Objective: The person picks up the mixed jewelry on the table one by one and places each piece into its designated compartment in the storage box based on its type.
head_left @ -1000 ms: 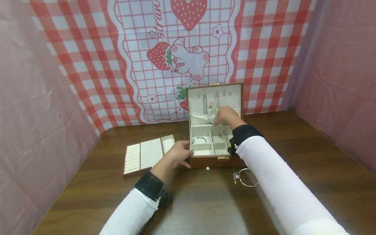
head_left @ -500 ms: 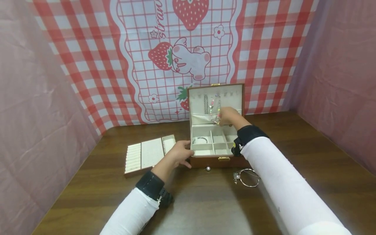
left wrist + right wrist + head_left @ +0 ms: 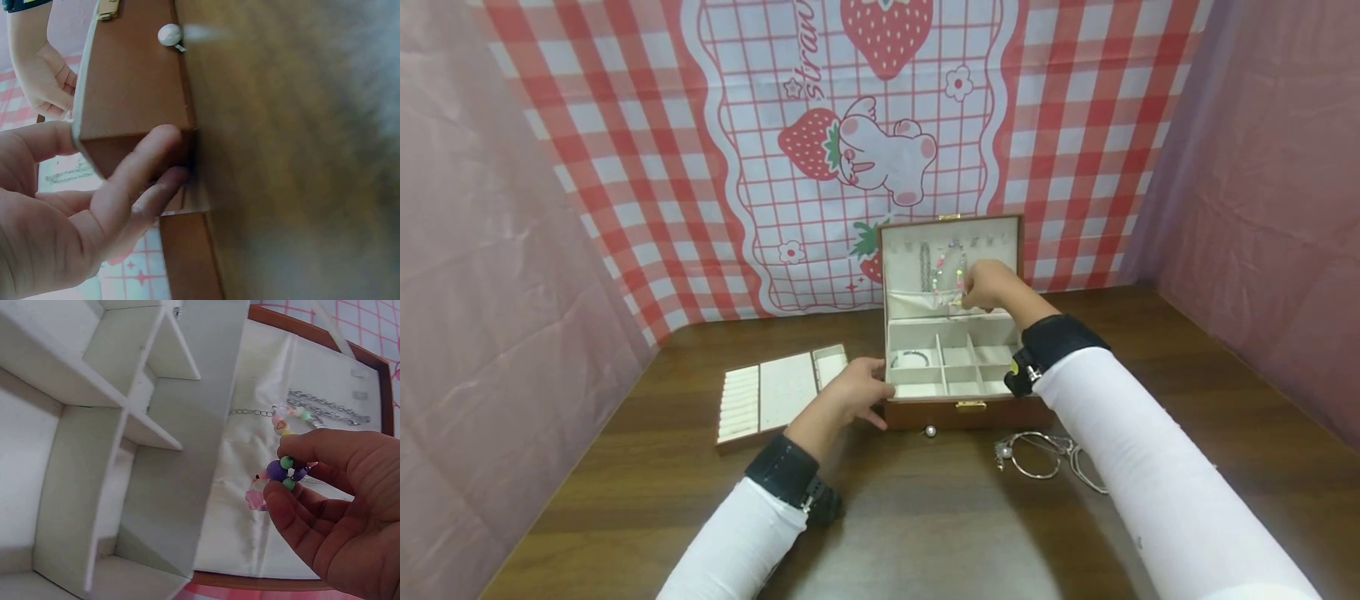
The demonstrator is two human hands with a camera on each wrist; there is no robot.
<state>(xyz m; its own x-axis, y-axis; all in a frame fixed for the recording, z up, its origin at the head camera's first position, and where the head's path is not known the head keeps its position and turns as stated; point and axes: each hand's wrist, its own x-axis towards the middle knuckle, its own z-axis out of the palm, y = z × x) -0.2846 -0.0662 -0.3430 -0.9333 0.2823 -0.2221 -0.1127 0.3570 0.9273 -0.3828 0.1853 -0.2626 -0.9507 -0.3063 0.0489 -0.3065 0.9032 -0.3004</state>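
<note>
A brown jewelry box (image 3: 925, 415) stands with its lid raised, showing cream compartments. My left hand (image 3: 853, 389) grips its front left corner; in the left wrist view one finger (image 3: 53, 139) lies at the top rim and others press the side near the bottom. From the lid's lining hangs a loop of pastel beads, a beaded bracelet (image 3: 937, 279), beside a silver chain (image 3: 924, 267). My right hand (image 3: 992, 285) pinches its lower beads between thumb and finger; purple and green beads (image 3: 277, 470) and a pink flower bead (image 3: 255, 499) show at the fingertips.
Left of the box lies a shallow tray (image 3: 786, 396) with ring rolls. A pearl ring (image 3: 930, 431) sits before the box. A bangle (image 3: 1036, 477) and other silver jewelry (image 3: 1086, 479) lie front right. One compartment holds a silver bracelet (image 3: 917, 355).
My right hand has shifted right and slightly up, drawing the bracelet's loop wider. More silver jewelry shows beside the right sleeve. My left hand stays on the box corner.
</note>
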